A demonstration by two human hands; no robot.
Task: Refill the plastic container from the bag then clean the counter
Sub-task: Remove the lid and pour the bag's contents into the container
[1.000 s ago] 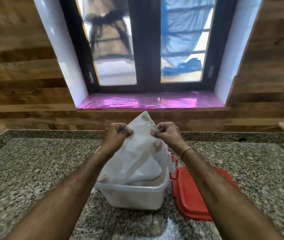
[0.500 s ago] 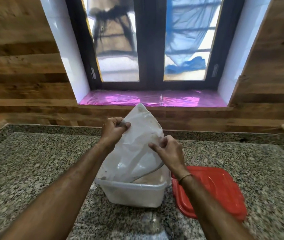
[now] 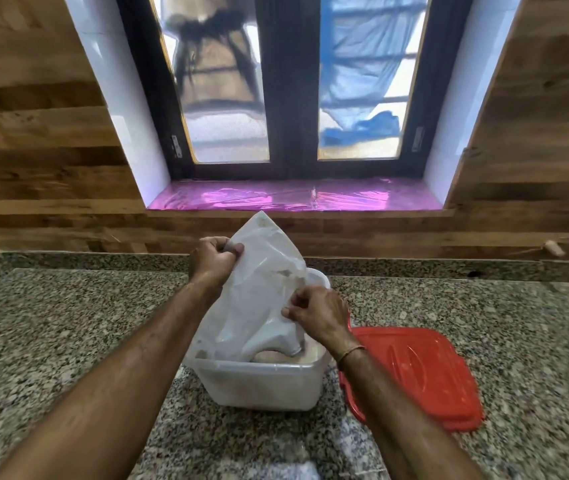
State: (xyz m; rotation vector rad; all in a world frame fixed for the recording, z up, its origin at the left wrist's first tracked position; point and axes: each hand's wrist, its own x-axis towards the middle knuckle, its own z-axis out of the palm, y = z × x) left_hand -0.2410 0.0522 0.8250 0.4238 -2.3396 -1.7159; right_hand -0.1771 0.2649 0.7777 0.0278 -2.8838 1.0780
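A white plastic bag (image 3: 258, 299) stands upended in the open translucent plastic container (image 3: 262, 386), its mouth down among a pale powder heaped inside. My left hand (image 3: 212, 259) grips the bag's upper left edge. My right hand (image 3: 317, 315) pinches the bag's right side lower down, just above the container's rim. The container's red lid (image 3: 418, 372) lies flat on the granite counter (image 3: 68, 334) immediately to the right of the container.
A wooden wall and a window with a pink-lined sill (image 3: 293, 197) rise behind the counter. A raised granite lip (image 3: 449, 268) runs along the counter's back edge. A small pale object (image 3: 554, 247) sits on the ledge at far right.
My right hand has slid down from the bag's top to its lower right side. The bag has tilted up and leans left. The view has shifted slightly lower.
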